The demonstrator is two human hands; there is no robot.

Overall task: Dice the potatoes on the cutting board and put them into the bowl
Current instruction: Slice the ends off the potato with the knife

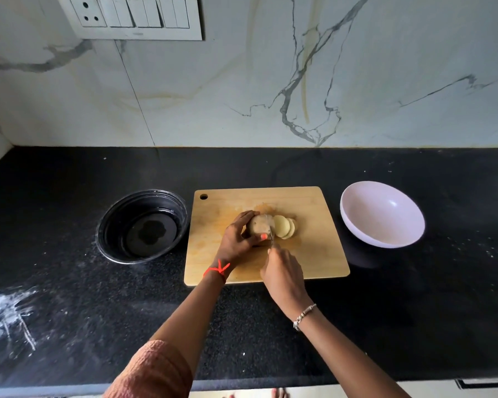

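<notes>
Gripping potato (258,224) with left hand (236,239), fingers curled round it, on cutting board (314,251). Clamping knife (271,236) in right hand (283,271), blade pressed into potato's cut end. Slices (284,226) fanned just right of blade. White bowl (385,225) on bench (414,297) right of board, apart; black bowl (114,225) left.

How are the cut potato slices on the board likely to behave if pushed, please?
The potato slices look thin and flat, so they should slide rather than roll. They lean overlapped, so a push would probably fan them apart. Fresh-cut faces may be damp and cling to the cutting board.
</notes>
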